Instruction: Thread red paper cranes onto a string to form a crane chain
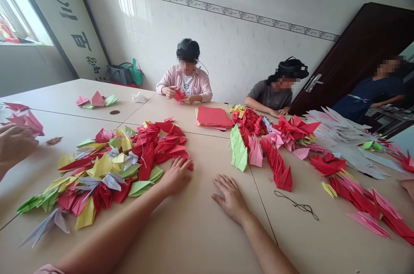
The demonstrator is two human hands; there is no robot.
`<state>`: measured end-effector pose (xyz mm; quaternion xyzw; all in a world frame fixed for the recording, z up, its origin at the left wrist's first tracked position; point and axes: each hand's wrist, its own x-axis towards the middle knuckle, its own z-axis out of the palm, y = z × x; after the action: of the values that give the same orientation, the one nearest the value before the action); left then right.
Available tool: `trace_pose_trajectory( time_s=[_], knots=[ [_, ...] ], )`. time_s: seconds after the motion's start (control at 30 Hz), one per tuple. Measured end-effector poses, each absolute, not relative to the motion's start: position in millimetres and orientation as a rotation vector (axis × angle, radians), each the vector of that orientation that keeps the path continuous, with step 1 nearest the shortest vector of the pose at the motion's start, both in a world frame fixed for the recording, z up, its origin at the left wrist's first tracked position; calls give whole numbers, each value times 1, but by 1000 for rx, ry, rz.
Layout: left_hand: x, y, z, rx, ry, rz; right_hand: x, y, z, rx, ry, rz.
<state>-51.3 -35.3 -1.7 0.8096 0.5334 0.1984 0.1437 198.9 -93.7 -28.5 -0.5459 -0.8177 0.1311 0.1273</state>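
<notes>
My left hand (177,175) rests on the table at the right edge of a heap of folded paper pieces (106,166) in red, yellow, green, pink and pale purple. Its fingertips touch or lie just over a red folded paper piece (171,147); the fingers are loosely extended and grip nothing visible. My right hand (232,198) lies palm down on the bare tabletop with its fingers spread, holding nothing. Beyond it are a light green folded strip (238,148), a pink one (255,151) and a stacked red one (278,165).
Red paper sheets (213,116) lie stacked mid-table. A dark cord (299,207) sits right of my hand, near white paper (339,132) and more red and pink pieces (365,200). Two people sit opposite, one folding red paper (180,96). Another person's hand (16,144) is at left.
</notes>
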Motion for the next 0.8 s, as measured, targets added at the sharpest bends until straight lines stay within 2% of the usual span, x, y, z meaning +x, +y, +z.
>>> trace_pose_trajectory(
  time_s=[0.2, 0.33, 0.6, 0.8],
  knots=[
    [-46, -48, -4, 2550, 1275, 540, 200, -92, -30, -1574, -2333, 384],
    [-46, -46, -4, 2589, 1274, 591, 202, -92, -32, -1559, -2307, 394],
    [-59, -22, 14, 2514, 1695, 663, 204, -89, -40, -1539, -2255, 398],
    [-83, 19, 42, 2349, 2014, 394, 205, -88, -44, -1532, -2214, 406]
  ],
)
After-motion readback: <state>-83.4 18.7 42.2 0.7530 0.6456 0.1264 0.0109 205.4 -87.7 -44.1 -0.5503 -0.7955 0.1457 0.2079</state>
